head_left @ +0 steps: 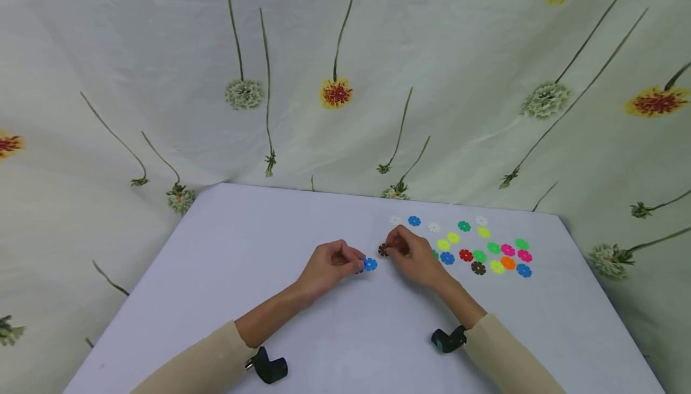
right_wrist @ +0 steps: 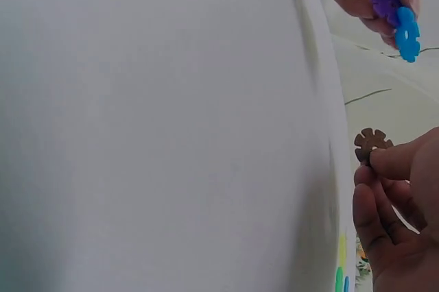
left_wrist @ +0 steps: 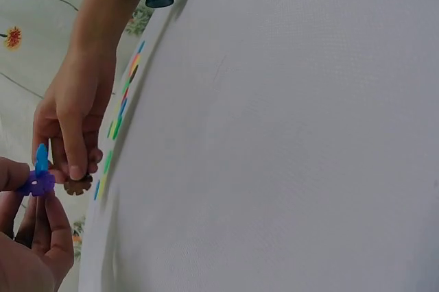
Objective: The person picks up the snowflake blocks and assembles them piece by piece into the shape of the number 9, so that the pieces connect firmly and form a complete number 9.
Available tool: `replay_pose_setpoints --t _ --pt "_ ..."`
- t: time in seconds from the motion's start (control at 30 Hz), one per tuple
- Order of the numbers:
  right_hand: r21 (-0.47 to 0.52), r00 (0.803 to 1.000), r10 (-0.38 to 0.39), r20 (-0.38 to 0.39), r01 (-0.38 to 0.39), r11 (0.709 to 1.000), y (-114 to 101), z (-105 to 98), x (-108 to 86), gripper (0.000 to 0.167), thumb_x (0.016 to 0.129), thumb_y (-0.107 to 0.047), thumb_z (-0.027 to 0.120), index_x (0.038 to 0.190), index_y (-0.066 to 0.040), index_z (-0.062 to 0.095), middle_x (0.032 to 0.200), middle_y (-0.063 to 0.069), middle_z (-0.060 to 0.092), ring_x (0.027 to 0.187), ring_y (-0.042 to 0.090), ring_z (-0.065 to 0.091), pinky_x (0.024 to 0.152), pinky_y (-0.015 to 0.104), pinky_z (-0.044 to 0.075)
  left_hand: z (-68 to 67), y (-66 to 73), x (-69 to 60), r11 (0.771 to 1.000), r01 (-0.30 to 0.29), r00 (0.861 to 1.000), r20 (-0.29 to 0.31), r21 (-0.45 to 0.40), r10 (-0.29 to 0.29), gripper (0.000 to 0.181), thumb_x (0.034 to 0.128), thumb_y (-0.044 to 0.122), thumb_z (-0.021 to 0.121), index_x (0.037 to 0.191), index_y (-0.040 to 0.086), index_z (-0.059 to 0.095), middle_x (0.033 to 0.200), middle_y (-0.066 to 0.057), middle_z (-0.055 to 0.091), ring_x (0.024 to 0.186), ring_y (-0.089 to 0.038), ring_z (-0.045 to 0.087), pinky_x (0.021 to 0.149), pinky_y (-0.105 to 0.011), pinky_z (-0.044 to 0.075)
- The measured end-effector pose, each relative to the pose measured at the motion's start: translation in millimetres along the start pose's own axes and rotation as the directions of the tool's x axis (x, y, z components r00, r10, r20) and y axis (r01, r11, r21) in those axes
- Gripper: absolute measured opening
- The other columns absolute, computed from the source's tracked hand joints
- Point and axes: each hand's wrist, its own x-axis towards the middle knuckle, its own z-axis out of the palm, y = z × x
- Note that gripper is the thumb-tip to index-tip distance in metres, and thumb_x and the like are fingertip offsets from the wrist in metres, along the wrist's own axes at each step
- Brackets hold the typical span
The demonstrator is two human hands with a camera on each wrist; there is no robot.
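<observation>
Left hand (head_left: 331,265) pinches purple disc (left_wrist: 46,182), blue disc (head_left: 369,264) jutting off it toward brown disc (head_left: 382,250), pinched near it by right hand (head_left: 414,259).

Posture: Both Hands Pinching

Both forearms, the left (head_left: 272,318) and the right (head_left: 461,302), converge toward the far edge of the worktop (head_left: 243,232). The left hand (head_left: 331,264) and right hand (head_left: 414,257) are raised, near each other but apart — each pinching between thumb and fingers. Sleeves (head_left: 197,361) end above the wrists.
</observation>
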Motion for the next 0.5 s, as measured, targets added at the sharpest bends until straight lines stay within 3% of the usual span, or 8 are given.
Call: replay_pose_setpoints --t 0.17,0.5 --pt "0.145 1.000 -0.006 -0.012 0.008 0.989 -7 -5 -14.8 0.017 0.102 -0.011 0.073 0.116 -0.012 0.064 0.106 0.006 0.075 0.090 0.014 0.071 0.081 0.021 0.059 2.1 0.6 0.0 1.000 -0.025 1.000 -0.016 0.007 0.025 0.015 0.1001 0.011 0.075 0.101 0.002 0.063 0.133 -0.018 0.075 0.106 -0.019 0.079 0.092 -0.018 0.060" --pt "0.229 0.997 -0.055 -0.048 0.064 0.971 -18 -8 -33.8 0.017 0.102 -0.011 0.074 0.118 -0.011 0.068 0.108 0.009 0.079 0.093 0.013 0.075 0.083 0.022 0.061 8.4 3.9 0.2 0.999 -0.038 0.999 -0.026 0.000 0.038 0.014 0.1007 0.008 0.074 0.102 0.001 0.063 0.132 -0.018 0.076 0.112 -0.021 0.078 0.092 -0.017 0.060"
